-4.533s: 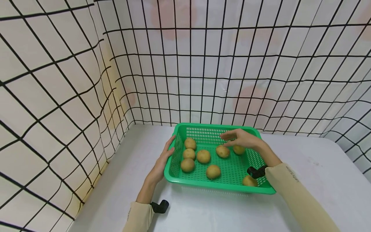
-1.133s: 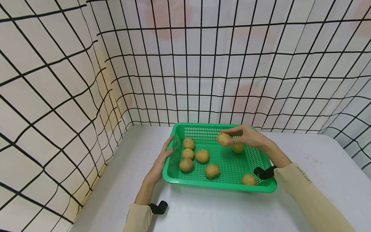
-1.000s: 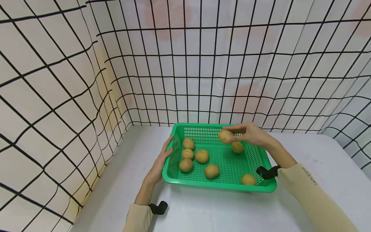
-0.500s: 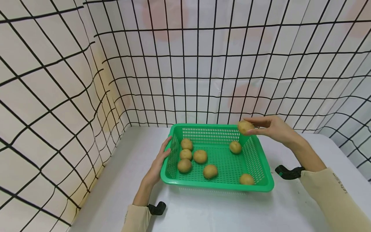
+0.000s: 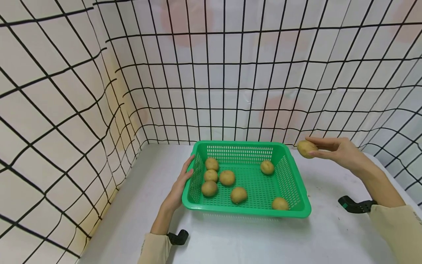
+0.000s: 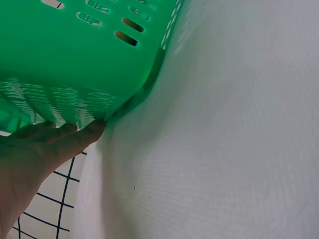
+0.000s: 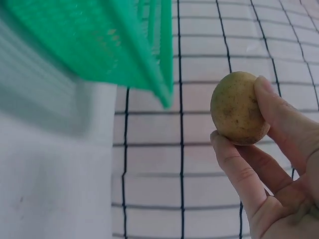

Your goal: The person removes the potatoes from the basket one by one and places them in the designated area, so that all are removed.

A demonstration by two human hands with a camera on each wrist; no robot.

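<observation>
My right hand point(image 5: 346, 154) pinches a potato point(image 5: 307, 149) between thumb and fingertips, up in the air just past the right rim of the green basket point(image 5: 244, 211). The right wrist view shows the same potato point(image 7: 239, 108), round and tan with small dark specks. My left hand point(image 5: 178, 185) rests along the outside of the basket's left wall, its fingers fairly straight. In the left wrist view the fingers point(image 6: 75, 142) touch the slotted green side. Several potatoes lie inside, with one potato point(image 5: 267, 167) near the back right and another potato point(image 5: 280, 204) at the front right.
The basket stands on a white table point(image 5: 244, 242). Black netting point(image 5: 224, 88) hangs in front of white walls at the back, left and right. A black wrist camera point(image 5: 357, 205) sits on the right forearm, and another wrist camera point(image 5: 178, 237) on the left.
My right hand has taken hold of a potato from the basket's back right area, lifted it and carried it right, over and beyond the rim. The left hand stays at the left wall.
</observation>
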